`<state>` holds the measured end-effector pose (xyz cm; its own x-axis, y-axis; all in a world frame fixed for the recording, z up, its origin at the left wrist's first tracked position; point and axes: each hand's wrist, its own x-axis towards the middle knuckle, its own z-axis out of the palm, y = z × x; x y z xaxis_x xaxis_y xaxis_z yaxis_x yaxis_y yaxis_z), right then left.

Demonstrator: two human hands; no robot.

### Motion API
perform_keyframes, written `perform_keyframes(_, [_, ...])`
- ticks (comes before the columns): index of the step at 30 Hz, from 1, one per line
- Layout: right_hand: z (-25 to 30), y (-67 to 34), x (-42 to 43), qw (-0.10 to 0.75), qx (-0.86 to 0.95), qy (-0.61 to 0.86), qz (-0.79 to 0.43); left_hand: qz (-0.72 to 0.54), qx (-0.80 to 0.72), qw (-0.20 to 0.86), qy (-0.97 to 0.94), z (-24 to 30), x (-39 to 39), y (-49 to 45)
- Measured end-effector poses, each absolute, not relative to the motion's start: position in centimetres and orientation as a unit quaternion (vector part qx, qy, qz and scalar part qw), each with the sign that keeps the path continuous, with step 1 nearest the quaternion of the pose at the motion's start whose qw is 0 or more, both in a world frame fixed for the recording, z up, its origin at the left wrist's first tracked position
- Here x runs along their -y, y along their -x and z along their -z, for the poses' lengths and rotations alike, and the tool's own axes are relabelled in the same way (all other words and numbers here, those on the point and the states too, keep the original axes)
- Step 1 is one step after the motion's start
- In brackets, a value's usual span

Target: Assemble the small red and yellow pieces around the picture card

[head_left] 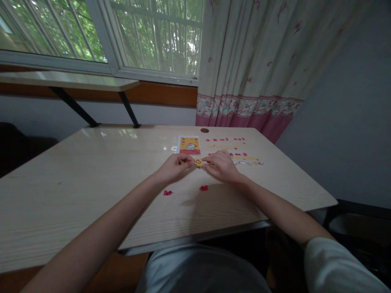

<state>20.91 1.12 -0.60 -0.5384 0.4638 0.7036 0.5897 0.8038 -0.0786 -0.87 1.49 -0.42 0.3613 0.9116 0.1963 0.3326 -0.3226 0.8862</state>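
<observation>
Yellow piece held between two hands

The person's left hand (pixel 177 166) and right hand (pixel 222 167) were close together, fingertips pinching opposite sides of a small, flat yellow piece with a dark curved mark (pixel 198 162). It was between them, over the middle of the pale wood-grain table (pixel 91 175); whether it touched the surface could not be told. Two small red jigsaw-shaped pieces (pixel 168 193) (pixel 203 188) lay on the near side, well apart from each other.

The step in hand appeared to be adjusting or joining the yellow piece; the next move seemed to call for a steady, even pinch. Its marked face was turned up toward the person. It looked slightly longer left to right, though fingers hid its ends, leaving its long axis uncertain.
</observation>
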Motion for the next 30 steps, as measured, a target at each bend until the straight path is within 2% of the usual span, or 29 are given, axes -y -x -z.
perform_keyframes(2, [0.5,-20.9,-1.1,0.379,0.865,0.321,0.065,-0.348,-0.443,0.335,-0.756,0.3,-1.7,1.4])
perform_keyframes(5, [0.8,-20.7,-1.3,0.37,0.847,0.382,0.002,-0.282,-0.445,0.183,-0.83,0.2,-2.3,2.9])
perform_keyframes(8, [1.3,-20.4,-1.6,0.318,0.841,0.432,-0.076,-0.177,-0.433,0.021,-0.883,0.0,-3.1,4.6])
perform_keyframes(10, [1.7,-20.2,-1.9,0.285,0.841,0.445,-0.112,-0.128,-0.433,-0.017,-0.892,-0.1,-3.7,5.7])
perform_keyframes(18, [2.1,-20.2,-2.3,0.219,0.848,0.472,-0.1,-0.073,-0.463,-0.019,-0.883,-0.1,-4.6,7.6])
perform_keyframes(30, [2.2,-20.2,-2.2,0.219,0.853,0.465,-0.09,-0.071,-0.466,-0.028,-0.882,0.2,-4.6,7.5])
